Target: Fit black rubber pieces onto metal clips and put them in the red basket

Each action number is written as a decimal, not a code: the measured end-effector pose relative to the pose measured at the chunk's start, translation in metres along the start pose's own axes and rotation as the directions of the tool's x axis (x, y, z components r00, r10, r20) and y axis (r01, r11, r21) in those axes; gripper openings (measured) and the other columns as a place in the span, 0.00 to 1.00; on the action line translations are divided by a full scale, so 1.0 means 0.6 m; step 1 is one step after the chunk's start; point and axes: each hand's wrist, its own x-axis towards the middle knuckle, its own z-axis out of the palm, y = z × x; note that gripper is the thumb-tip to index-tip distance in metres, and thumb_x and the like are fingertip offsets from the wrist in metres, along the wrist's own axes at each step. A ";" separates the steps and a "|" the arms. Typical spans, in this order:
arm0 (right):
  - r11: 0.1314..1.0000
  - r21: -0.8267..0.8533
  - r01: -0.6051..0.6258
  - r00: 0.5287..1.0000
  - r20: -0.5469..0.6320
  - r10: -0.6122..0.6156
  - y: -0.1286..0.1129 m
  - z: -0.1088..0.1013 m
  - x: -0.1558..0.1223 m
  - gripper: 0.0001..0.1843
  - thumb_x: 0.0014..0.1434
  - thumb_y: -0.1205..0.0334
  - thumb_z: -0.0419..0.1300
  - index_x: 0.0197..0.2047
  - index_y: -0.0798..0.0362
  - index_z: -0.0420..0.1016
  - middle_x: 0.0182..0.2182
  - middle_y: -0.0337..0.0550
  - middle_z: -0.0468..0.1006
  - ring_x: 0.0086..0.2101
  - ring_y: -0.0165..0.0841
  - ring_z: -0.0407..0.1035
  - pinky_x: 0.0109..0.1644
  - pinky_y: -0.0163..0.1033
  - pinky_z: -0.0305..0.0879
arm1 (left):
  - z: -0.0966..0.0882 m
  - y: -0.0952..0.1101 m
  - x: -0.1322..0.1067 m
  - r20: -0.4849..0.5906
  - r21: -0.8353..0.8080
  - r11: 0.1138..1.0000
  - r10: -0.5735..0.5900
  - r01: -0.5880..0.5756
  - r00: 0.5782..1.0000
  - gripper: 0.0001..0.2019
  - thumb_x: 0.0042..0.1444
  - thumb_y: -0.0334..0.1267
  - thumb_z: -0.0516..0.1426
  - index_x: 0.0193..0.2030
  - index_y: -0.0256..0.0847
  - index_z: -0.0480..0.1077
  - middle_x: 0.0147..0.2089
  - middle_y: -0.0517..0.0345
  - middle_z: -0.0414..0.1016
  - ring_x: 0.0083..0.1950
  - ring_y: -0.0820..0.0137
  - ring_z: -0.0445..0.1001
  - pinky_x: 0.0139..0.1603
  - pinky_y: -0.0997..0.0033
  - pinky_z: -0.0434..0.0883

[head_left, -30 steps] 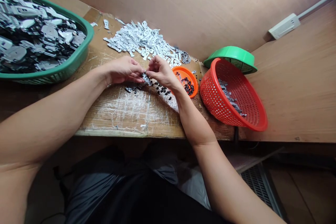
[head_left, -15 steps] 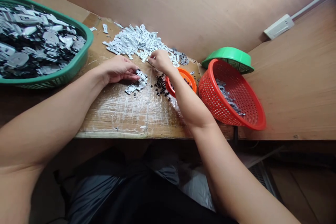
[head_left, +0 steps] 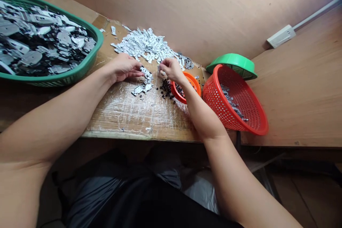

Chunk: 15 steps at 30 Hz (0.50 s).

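Note:
My left hand rests on the bench with its thumb and fingers closed on the edge of a flat metal plate with holes and small black parts on it. More such metal plates lie just below, towards the bench's front edge. To the right, my right hand is above the bench with thumb and forefinger pinched. A pale blur shows at its fingertips; I cannot make out what it is. Under the right wrist, small black parts are scattered beside an orange bowl holding more of them.
Behind the hands lies a heap of white metal strips. A dark green basket full of metal assemblies stands at left. On the right, a red basket tilts beside a bright green basket. A power socket is on the wall.
The whole view has shifted slightly. My right hand has drawn a little away from the white strips, towards the black parts. My left hand keeps its grip on the metal plate.

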 end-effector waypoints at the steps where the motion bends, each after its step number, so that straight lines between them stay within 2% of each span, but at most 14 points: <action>1: 0.997 -0.082 0.002 1.000 -0.009 -0.003 0.006 -0.003 -0.019 0.19 0.74 0.72 0.68 0.34 0.45 0.70 0.37 0.44 0.79 0.44 0.42 0.75 0.64 0.54 0.79 | 0.000 0.001 0.000 -0.011 -0.001 1.000 -0.003 0.003 1.000 0.16 0.58 0.24 0.78 0.50 0.41 0.85 0.33 0.53 0.81 0.56 0.45 0.96 0.68 0.48 0.92; 4: 0.959 -0.280 0.035 0.998 0.054 -0.021 0.022 -0.018 -0.059 0.22 0.71 0.76 0.67 0.32 0.44 0.66 0.39 0.47 0.78 0.45 0.44 0.73 0.65 0.54 0.75 | 0.004 0.005 -0.003 -0.033 -0.009 1.000 -0.025 0.025 0.999 0.14 0.57 0.22 0.75 0.47 0.39 0.84 0.35 0.50 0.83 0.55 0.48 0.96 0.70 0.51 0.90; 7: 0.948 -0.316 0.031 0.988 0.154 0.019 0.029 -0.042 -0.073 0.19 0.69 0.74 0.69 0.32 0.44 0.69 0.34 0.43 0.76 0.41 0.42 0.72 0.59 0.53 0.74 | 0.010 0.011 -0.011 -0.044 0.002 1.000 -0.028 0.028 0.999 0.14 0.58 0.20 0.74 0.46 0.40 0.84 0.34 0.52 0.82 0.54 0.50 0.95 0.71 0.51 0.89; 11: 0.942 -0.335 -0.012 0.991 0.121 0.055 0.029 -0.068 -0.055 0.12 0.71 0.70 0.69 0.35 0.48 0.80 0.33 0.44 0.79 0.40 0.43 0.72 0.58 0.54 0.73 | 0.012 0.020 -0.019 -0.065 0.020 0.999 -0.038 0.039 0.997 0.12 0.65 0.18 0.71 0.42 0.40 0.82 0.35 0.50 0.82 0.51 0.54 0.94 0.71 0.54 0.88; 13: 0.932 -0.363 0.020 0.995 0.102 0.018 0.030 -0.071 -0.033 0.10 0.72 0.72 0.67 0.40 0.50 0.87 0.37 0.47 0.83 0.43 0.45 0.74 0.61 0.55 0.73 | 0.010 0.022 -0.017 -0.073 0.018 0.999 -0.046 0.047 0.996 0.13 0.67 0.16 0.70 0.41 0.40 0.82 0.35 0.51 0.82 0.50 0.56 0.94 0.71 0.55 0.87; 15: 0.914 -0.394 0.100 0.984 0.175 -0.032 0.032 -0.067 -0.007 0.14 0.70 0.76 0.66 0.46 0.52 0.93 0.43 0.50 0.85 0.47 0.46 0.75 0.66 0.55 0.72 | 0.006 0.021 -0.013 -0.071 0.021 0.999 -0.048 0.049 0.996 0.13 0.67 0.16 0.70 0.43 0.40 0.83 0.34 0.52 0.82 0.50 0.56 0.94 0.70 0.55 0.87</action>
